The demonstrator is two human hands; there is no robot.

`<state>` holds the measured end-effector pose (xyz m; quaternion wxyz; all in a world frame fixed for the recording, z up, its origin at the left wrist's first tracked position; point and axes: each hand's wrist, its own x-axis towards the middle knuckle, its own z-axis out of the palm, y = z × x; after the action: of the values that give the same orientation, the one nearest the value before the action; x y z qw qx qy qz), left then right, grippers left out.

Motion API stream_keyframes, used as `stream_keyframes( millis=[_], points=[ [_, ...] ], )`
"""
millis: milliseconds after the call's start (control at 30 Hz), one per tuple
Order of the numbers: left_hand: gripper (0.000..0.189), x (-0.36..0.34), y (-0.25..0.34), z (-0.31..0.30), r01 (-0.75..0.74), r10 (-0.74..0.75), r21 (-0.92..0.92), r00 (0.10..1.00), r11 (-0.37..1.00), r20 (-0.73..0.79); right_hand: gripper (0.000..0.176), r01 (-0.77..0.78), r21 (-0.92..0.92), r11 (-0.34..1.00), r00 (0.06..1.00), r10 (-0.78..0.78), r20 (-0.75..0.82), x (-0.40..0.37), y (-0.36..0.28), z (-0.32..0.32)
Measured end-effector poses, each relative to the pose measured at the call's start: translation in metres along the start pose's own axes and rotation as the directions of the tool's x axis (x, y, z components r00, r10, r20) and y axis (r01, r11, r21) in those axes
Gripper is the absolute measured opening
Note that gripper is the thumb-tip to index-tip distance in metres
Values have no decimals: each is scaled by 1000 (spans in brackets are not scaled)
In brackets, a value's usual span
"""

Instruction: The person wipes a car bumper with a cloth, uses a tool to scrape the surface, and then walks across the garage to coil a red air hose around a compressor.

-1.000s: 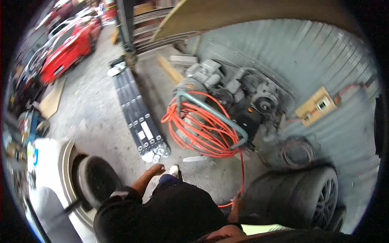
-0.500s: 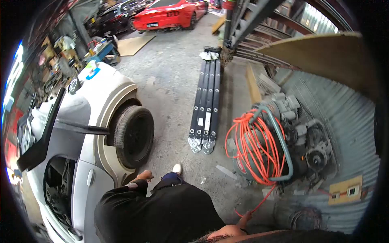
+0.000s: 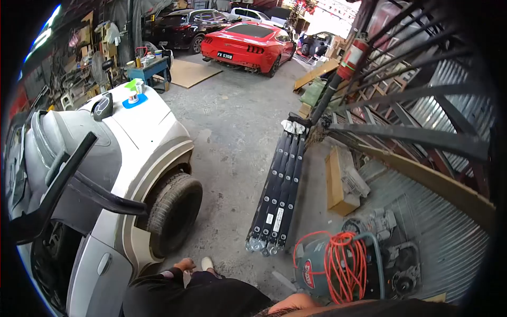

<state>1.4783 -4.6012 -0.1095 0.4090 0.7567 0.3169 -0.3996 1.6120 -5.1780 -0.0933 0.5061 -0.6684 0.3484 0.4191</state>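
My left hand (image 3: 185,263) hangs low beside my black-clad body, close to my white shoe (image 3: 207,262). Nothing is in it and the fingers look loosely apart. It is just behind the front tyre (image 3: 174,211) of a white car (image 3: 142,127), without touching it. My right hand is out of the picture. A bundle of long black metal bars (image 3: 280,195) lies on the concrete floor ahead of me. To my right stands an air compressor (image 3: 393,264) with an orange hose (image 3: 343,267) coiled over it.
The white car's door (image 3: 74,174) stands open at left. A red car (image 3: 248,45) and a dark car are parked at the far end, by a blue table (image 3: 150,66). Metal racks (image 3: 417,105), a fire extinguisher (image 3: 355,58) and a wooden block (image 3: 335,182) line the right side.
My view has swung from the compressor and a loose tyre on the right up toward the white car and the garage floor. My right hand, near the orange hose before, has left the picture.
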Motion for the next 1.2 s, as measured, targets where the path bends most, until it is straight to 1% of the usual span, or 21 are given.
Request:
stream_keyframes(
  millis=[33,67,100,167,200,267,300,400,467,567,633,667,700,833,900,933,967,1033,1100,1133,1200],
  points=[
    [37,0,-11,-25,153,-144,-129,987,980,74,34,204,-287,936,979,-189,78,18,-9,23],
    [37,9,-21,-46,156,-148,-134,987,979,69,33,396,-522,756,918,-336,210,28,-17,46],
    [34,23,-28,-68,200,-197,-144,980,969,35,33,402,-518,755,916,-337,219,26,-32,69],
    [27,35,-31,-112,233,-248,-170,966,958,-72,32,224,-217,950,974,-209,89,8,-73,105],
    [27,37,-24,-135,234,-251,-176,965,956,-80,32,231,-219,948,972,-214,98,1,-88,114],
    [28,38,-3,-175,21,-99,-320,969,947,-228,31,103,-404,909,992,-62,113,-3,-130,127],
    [28,40,3,-187,-95,-58,-452,948,887,-313,31,115,-416,902,990,-69,124,17,-139,126],
    [28,56,21,-210,-221,-46,-536,897,815,-440,26,153,-449,881,977,-67,201,81,-164,133],
    [27,65,25,-213,-126,-123,-568,917,813,-380,26,102,-508,855,984,-11,178,94,-212,173],
    [34,83,18,-207,80,-170,-403,966,912,-193,26,95,-571,815,981,21,194,128,-296,233],
    [37,98,12,-195,-164,170,43,945,985,-280,26,112,-598,793,977,22,213,155,-357,268],
    [37,92,14,-195,17,-37,-141,989,990,-143,26,128,-611,781,974,17,225,169,-390,283],
    [37,91,18,-202,117,-138,-230,987,966,-77,26,145,-621,770,971,10,239,184,-423,299],
    [38,140,59,-254,237,-274,-402,961,884,-35,26,256,-653,713,949,-56,312,229,-558,349],
    [39,167,96,-315,235,-296,-453,953,860,-68,27,361,-639,679,918,-141,370,252,-634,380],
    [39,174,117,-349,225,-306,-495,948,840,-90,27,424,-612,668,894,-197,403,259,-675,400],
    [40,191,133,-381,196,-305,-544,945,816,-117,28,442,-547,711,849,-134,512,253,-733,414],
    [40,225,169,-448,76,-248,-588,944,805,-219,30,563,-444,697,801,-328,501,248,-813,465],
    [43,252,211,-508,-149,-39,-341,872,928,-487,28,630,-377,679,747,-395,535,243,-886,500],
    [43,265,230,-532,-155,-38,-350,873,924,-486,26,684,-293,668,688,-459,561,242,-911,514],
    [47,291,264,-581,-257,-15,-423,841,869,-541,27,717,-302,628,669,-499,551,249,-947,539]
  ],
)
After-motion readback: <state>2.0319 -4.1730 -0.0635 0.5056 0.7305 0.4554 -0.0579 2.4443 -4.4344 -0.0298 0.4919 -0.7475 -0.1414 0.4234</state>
